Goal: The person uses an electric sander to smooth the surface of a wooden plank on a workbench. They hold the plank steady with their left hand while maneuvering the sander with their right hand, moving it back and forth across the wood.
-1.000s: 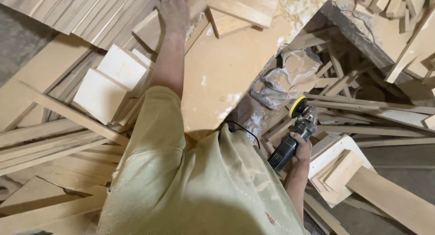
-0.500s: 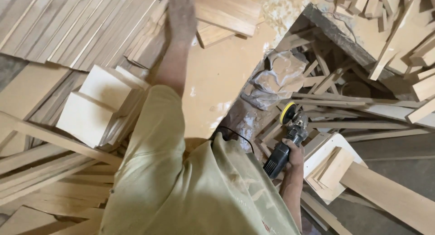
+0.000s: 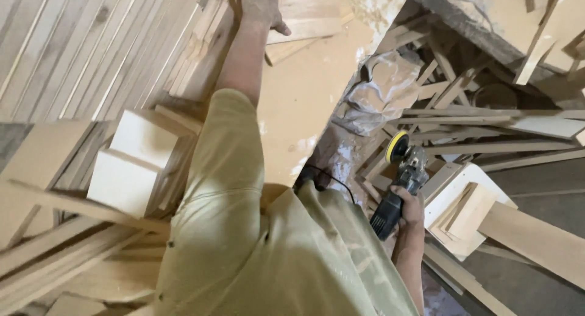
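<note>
Left hand (image 3: 259, 5) flat on wood slats (image 3: 201, 42), right hand (image 3: 409, 207) gripping grinder (image 3: 399, 185) w/ yellow disc.

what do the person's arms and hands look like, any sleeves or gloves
Both hands are bare, no gloves. The left hand and right hand look dusted with sawdust. A loose pale olive shirt with short sleeves ends near the elbows, leaving both forearms uncovered.

Warm, even light filled the scene, with no harsh glare. Deep shadow lay in the gap under the surface (image 3: 304, 103). The upper edges looked slightly smeared and soft
</note>
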